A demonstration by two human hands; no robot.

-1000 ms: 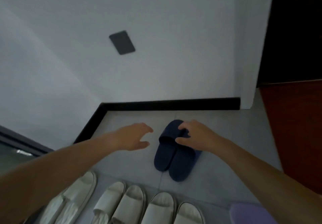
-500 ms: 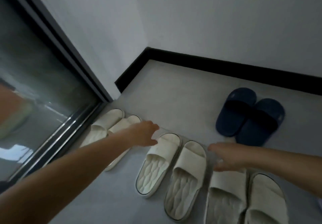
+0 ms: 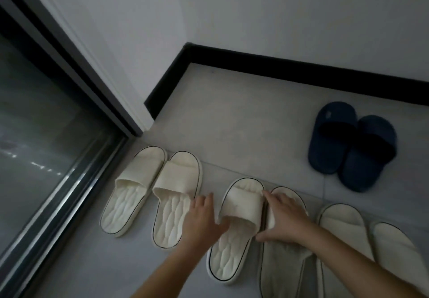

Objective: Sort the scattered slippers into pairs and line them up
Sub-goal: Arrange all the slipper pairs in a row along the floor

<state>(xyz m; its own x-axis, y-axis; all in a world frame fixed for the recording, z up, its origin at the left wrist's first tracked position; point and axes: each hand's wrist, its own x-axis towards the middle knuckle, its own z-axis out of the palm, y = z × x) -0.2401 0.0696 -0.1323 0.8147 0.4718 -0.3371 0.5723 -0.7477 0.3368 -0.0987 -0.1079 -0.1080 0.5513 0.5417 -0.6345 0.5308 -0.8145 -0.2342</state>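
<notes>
Curled over the strap of the fourth cream slipper [image 3: 282, 272], the right hand [image 3: 285, 221] grips it, fingers across the top and thumb at the strap's near edge. Beside it the left hand [image 3: 204, 221] grips nothing: its fingers lie fairly straight against the left side of the third cream slipper [image 3: 241, 205], with the thumb spread onto the footbed at the strap's mouth. Both hands are at lower centre of the frame.

A glass sliding door [image 3: 34, 147] fills the left side, its dark frame running diagonally. The pale wall [image 3: 278, 7] spans the top, the grey tiled floor [image 3: 243, 123] lies below it, and a black skirting board [image 3: 301, 72] runs between them.

Six cream slippers form a row along the bottom, toes toward the top of the frame. Each is a slide with a wide strap, a wavy quilted footbed and a thin dark line round the sole. The first cream slipper [image 3: 134, 188] and second cream slipper [image 3: 176, 195] touch at lower left, just beside the door track. The third and fourth touch in the middle. The fifth cream slipper [image 3: 339, 223] and sixth cream slipper [image 3: 394, 251] lie at lower right, cut by the frame edge.

Two navy slippers, the left navy slipper [image 3: 332, 140] and right navy slipper [image 3: 366, 156], lie touching at right of frame, between the row and the skirting. Their straps are darker.
</notes>
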